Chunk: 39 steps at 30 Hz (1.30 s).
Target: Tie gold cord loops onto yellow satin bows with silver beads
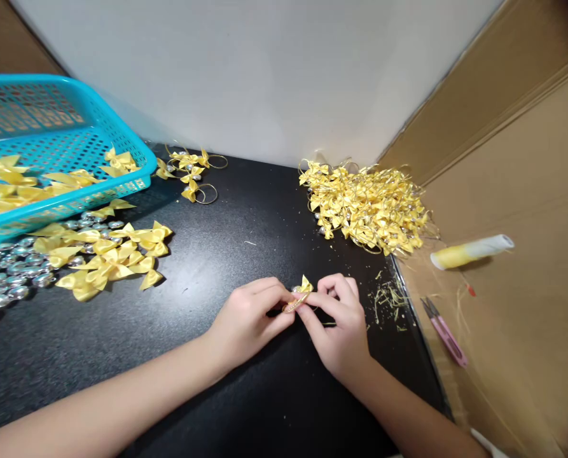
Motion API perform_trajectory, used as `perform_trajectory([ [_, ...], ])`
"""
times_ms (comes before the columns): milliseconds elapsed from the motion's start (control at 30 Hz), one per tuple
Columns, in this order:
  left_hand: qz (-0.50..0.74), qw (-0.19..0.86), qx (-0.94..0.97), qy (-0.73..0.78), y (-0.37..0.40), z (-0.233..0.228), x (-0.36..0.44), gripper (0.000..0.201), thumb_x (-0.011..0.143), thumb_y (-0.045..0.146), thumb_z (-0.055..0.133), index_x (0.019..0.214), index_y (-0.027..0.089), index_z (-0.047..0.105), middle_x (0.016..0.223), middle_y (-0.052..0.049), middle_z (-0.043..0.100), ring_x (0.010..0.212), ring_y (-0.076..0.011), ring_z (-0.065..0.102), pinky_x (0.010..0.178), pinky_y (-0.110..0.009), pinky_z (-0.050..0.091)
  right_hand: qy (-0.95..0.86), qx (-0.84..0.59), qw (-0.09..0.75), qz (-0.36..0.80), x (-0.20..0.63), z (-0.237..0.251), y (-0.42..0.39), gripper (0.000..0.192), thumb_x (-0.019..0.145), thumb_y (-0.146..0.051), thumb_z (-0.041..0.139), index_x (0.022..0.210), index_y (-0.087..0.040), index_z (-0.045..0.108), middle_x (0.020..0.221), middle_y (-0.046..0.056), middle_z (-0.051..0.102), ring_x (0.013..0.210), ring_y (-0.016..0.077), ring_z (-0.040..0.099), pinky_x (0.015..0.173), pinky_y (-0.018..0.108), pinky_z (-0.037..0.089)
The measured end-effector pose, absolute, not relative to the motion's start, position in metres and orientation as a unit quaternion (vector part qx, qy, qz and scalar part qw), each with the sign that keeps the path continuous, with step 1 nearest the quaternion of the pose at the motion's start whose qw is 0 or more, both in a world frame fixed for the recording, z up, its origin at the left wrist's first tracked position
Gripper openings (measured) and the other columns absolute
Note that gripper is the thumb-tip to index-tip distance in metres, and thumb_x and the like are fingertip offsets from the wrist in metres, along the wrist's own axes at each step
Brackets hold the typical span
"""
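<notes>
Both my hands meet over the black table, pinching one small yellow ribbon bow (304,285) with a gold cord. My left hand (252,312) grips its left side between thumb and fingers, beside a silvery bead. From the right, my right hand (338,318) pinches the gold cord (297,303) with thumb and index finger, its other fingers curled. One point of the bow sticks up between the hands; my fingertips hide much of the rest.
A turquoise basket (116,130) of bows stands at left, with loose bows (114,261) and silver beads (14,270) before it. A pile of corded bows (367,207) lies back right. Pink thread snips (446,334), a thread spool (472,251) and cord scraps (391,299) are at right.
</notes>
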<state>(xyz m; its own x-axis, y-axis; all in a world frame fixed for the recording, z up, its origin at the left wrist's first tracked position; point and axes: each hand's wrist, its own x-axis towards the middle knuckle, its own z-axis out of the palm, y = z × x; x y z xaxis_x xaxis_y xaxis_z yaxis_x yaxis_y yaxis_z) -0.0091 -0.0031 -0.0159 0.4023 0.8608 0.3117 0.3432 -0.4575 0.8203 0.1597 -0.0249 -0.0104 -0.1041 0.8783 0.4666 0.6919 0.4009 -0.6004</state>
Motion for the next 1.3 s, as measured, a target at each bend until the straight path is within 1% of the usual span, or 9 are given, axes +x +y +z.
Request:
perform_trajectory([
  [233,0.325,0.537,0.591,0.507,0.004,-0.008,-0.007,0.016,0.076,0.024,0.062,0.063,0.016,0.061,0.060,0.001,0.060,0.054,-0.0105,0.051,0.052,-0.021,0.040,-0.685,-0.481,0.519,0.171,0.170,-0.004,-0.028,0.018,0.082,-0.013,0.067,0.081,-0.029,0.073,0.078,0.000,0.050,0.077,0.0153,0.052,0.068,0.031,0.045],
  [367,0.281,0.608,0.527,0.523,0.013,-0.006,-0.009,0.022,0.075,0.032,0.063,0.062,0.016,0.058,0.057,0.003,0.056,0.048,-0.0084,0.047,0.047,-0.020,0.039,-0.610,-0.388,0.598,0.346,0.181,0.003,-0.026,0.013,0.086,-0.023,0.067,0.087,-0.034,0.074,0.091,0.001,0.061,0.078,0.0138,0.060,0.067,0.031,0.051],
  [500,0.274,0.624,0.515,0.520,0.017,-0.006,-0.009,0.022,0.074,0.034,0.063,0.063,0.016,0.057,0.057,0.004,0.056,0.047,-0.0073,0.047,0.046,-0.019,0.040,-0.520,-0.359,0.555,0.541,0.181,0.002,-0.025,0.012,0.085,-0.021,0.068,0.088,-0.031,0.074,0.088,0.000,0.072,0.066,0.0111,0.069,0.058,0.025,0.056],
  [600,0.271,0.627,0.516,0.518,0.018,-0.006,-0.009,0.022,0.074,0.033,0.063,0.063,0.015,0.058,0.057,0.004,0.056,0.046,-0.0067,0.046,0.045,-0.018,0.038,-0.456,-0.403,0.515,0.603,0.176,0.002,-0.025,0.008,0.078,-0.017,0.075,0.082,-0.025,0.075,0.079,0.001,0.074,0.069,0.0129,0.073,0.061,0.023,0.060],
  [700,0.269,0.626,0.516,0.519,0.018,-0.004,-0.010,0.021,0.074,0.032,0.063,0.063,0.015,0.058,0.055,0.004,0.055,0.045,-0.0062,0.046,0.044,-0.017,0.038,-0.420,-0.403,0.515,0.630,0.173,0.005,-0.024,0.009,0.070,-0.018,0.081,0.074,-0.024,0.076,0.078,0.001,0.075,0.067,0.0136,0.073,0.064,0.024,0.062],
  [867,0.257,0.625,0.518,0.524,0.019,-0.005,-0.011,0.022,0.074,0.033,0.063,0.062,0.015,0.058,0.053,0.004,0.055,0.045,-0.0069,0.048,0.044,-0.017,0.040,-0.381,-0.356,0.562,0.642,0.180,0.014,-0.018,0.011,0.067,-0.025,0.085,0.068,-0.031,0.076,0.070,-0.002,0.072,0.057,0.0103,0.070,0.048,0.015,0.056],
  [1033,0.247,0.627,0.519,0.526,0.021,-0.009,-0.012,0.021,0.074,0.032,0.064,0.063,0.015,0.060,0.055,0.002,0.059,0.045,-0.0072,0.049,0.044,-0.018,0.041,-0.398,-0.352,0.627,0.570,0.206,0.031,-0.011,0.014,0.066,-0.033,0.085,0.069,-0.041,0.074,0.060,-0.006,0.057,0.047,0.0055,0.056,0.036,0.012,0.045],
  [1133,0.244,0.628,0.518,0.527,0.022,-0.008,-0.012,0.019,0.073,0.031,0.063,0.063,0.015,0.060,0.054,0.003,0.059,0.044,-0.0069,0.049,0.044,-0.018,0.040,-0.387,-0.356,0.654,0.544,0.221,0.041,-0.009,0.015,0.066,-0.035,0.085,0.073,-0.043,0.073,0.061,-0.006,0.052,0.048,0.0055,0.050,0.036,0.011,0.043],
  [1300,0.240,0.632,0.514,0.527,0.023,-0.006,-0.011,0.016,0.071,0.028,0.062,0.064,0.014,0.061,0.053,0.003,0.058,0.044,-0.0069,0.049,0.044,-0.018,0.041,-0.352,-0.344,0.664,0.563,0.231,0.056,-0.010,0.025,0.063,-0.021,0.087,0.074,-0.038,0.073,0.065,-0.007,0.056,0.052,0.0041,0.051,0.041,0.006,0.047],
])
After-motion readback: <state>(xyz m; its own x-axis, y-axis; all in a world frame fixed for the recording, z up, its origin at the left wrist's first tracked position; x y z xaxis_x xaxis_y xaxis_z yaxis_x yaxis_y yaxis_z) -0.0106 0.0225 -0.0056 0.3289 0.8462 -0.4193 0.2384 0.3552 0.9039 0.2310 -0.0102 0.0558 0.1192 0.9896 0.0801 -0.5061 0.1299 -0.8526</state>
